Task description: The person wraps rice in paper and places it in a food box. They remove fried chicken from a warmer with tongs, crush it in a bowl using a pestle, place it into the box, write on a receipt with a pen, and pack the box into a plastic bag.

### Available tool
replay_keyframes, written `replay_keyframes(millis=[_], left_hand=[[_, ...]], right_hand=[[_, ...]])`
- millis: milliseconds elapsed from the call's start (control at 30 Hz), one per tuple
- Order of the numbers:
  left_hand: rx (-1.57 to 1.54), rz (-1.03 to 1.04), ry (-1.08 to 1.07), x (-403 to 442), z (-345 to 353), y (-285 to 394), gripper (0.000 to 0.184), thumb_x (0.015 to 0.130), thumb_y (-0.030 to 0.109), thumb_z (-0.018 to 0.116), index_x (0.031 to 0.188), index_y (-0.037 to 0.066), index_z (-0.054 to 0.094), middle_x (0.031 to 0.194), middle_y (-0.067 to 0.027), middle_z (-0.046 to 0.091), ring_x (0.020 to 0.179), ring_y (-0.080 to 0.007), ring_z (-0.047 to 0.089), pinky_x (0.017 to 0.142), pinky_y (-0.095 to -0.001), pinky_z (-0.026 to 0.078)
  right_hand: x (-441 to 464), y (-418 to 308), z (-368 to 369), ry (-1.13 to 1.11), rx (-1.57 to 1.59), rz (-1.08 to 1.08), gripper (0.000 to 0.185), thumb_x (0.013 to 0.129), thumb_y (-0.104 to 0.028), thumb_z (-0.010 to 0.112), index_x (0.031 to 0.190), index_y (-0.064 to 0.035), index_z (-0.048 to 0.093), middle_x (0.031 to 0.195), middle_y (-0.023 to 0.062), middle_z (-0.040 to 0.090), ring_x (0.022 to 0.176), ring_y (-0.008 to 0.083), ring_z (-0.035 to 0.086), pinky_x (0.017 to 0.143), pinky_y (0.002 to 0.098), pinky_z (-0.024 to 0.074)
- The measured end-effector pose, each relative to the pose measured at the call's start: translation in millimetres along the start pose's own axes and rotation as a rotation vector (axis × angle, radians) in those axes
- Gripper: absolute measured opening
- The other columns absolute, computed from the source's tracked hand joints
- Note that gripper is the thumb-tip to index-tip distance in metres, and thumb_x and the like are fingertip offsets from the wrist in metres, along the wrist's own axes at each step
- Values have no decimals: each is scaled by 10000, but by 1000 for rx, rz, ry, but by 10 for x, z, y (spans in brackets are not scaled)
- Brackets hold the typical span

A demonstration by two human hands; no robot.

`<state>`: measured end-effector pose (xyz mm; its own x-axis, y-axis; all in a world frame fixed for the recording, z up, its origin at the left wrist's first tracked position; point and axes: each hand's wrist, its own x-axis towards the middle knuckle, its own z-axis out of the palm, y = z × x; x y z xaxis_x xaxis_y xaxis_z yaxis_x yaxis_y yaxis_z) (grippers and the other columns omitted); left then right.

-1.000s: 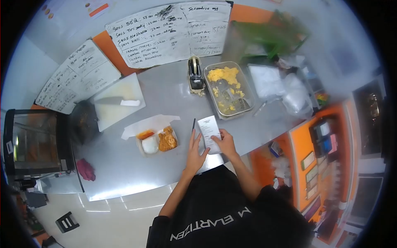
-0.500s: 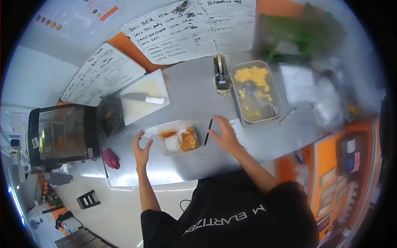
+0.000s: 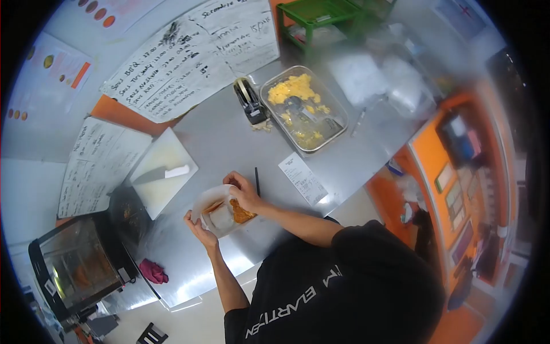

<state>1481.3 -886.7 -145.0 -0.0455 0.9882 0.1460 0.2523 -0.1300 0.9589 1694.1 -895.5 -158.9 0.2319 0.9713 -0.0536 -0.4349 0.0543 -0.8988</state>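
A white paper food box (image 3: 201,202) sits on the steel table in front of me. Inside it are a white portion that looks like rice (image 3: 222,218), a piece of fried chicken (image 3: 242,212) and some orange-red sauce (image 3: 214,207). My left hand (image 3: 201,230) grips the box's left side. With bent fingers, my right hand (image 3: 243,192) holds its upper right edge and covers part of the chicken. Just beyond the right hand lies a black pen (image 3: 257,182). A printed receipt (image 3: 302,178) rests farther right.
A tray of scrambled egg (image 3: 344,121) and a black tape dispenser (image 3: 250,102) stand at the back. To the left are a knife (image 3: 163,174) on a white cutting board (image 3: 171,150), a dark bowl (image 3: 127,213), a glass display case (image 3: 77,269) and a maroon cloth (image 3: 153,272).
Both hands have moved in from beside the food box and now hold it by its sides. The camera view has turned, so the whole receipt shows.
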Motion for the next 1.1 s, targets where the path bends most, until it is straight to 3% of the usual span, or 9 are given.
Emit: replay_keyframes(millis=[233,367,467,533,667,833,900,1000,1100], left_hand=[[-419,-138,61,54,156,-259,363,983,148,462,1318,19,515,1345,-132,512,1282,-265,485,1152,-421,345],[-87,-164,-106,160,-96,-259,325,1014,123,468,1307,0,536,1385,-168,534,1293,-288,505,1148,-435,362],[211,-56,-273,130,-387,71,306,1041,111,476,1316,-5,543,1382,-191,551,1296,-305,510,1146,-427,371],[354,63,-344,41,-530,216,307,1053,101,479,1334,-5,542,1365,-200,562,1302,-315,505,1149,-420,369],[169,-195,-384,-296,-467,240,399,1073,147,515,1450,25,466,1461,-187,500,1371,-316,473,1181,-428,346],[-117,-308,-391,-458,-411,218,536,1114,363,494,1547,81,350,1597,-162,380,1498,-295,358,1239,-466,284],[-122,-366,-362,-438,-373,251,591,1122,533,397,1555,131,372,1636,-123,364,1537,-285,318,1253,-546,249],[-432,-528,-354,-311,-512,80,606,1118,574,353,1551,152,396,1645,-105,376,1546,-273,307,1249,-586,235],[-322,-564,-347,-243,-485,123,557,1095,452,461,1556,141,433,1598,-103,457,1488,-261,407,1218,-547,294]], right_hand=[[15,13,298,271,-326,-134,180,965,-124,468,1004,-6,598,1040,181,629,961,312,577,875,432,453],[59,-16,216,155,-506,-257,171,940,-85,487,1037,-12,609,967,156,600,942,313,580,903,421,474],[-209,-371,-38,-26,-1185,-419,315,954,-98,537,1240,-24,645,1164,182,654,1075,389,607,1008,463,483],[-445,-387,-146,-157,-1181,-116,431,963,-112,566,1389,-40,570,1293,204,628,1188,418,580,1062,473,469],[-685,-431,-36,-138,-953,209,545,1009,-257,629,1477,-35,459,1325,268,626,1213,477,605,1040,560,477],[-686,-836,89,-175,-677,391,804,1010,-562,619,1574,-52,357,1287,283,655,1150,389,676,983,449,524],[-627,-1050,78,-172,-545,530,789,1010,-612,593,1534,-49,416,1204,259,689,1067,354,710,932,428,537],[-528,-920,4,-64,-604,583,633,1019,-572,576,1379,-51,580,1064,215,721,982,319,726,872,415,542],[-454,-295,-242,-66,-672,488,456,1015,-459,581,1163,-43,692,993,205,724,930,338,722,837,436,551]])
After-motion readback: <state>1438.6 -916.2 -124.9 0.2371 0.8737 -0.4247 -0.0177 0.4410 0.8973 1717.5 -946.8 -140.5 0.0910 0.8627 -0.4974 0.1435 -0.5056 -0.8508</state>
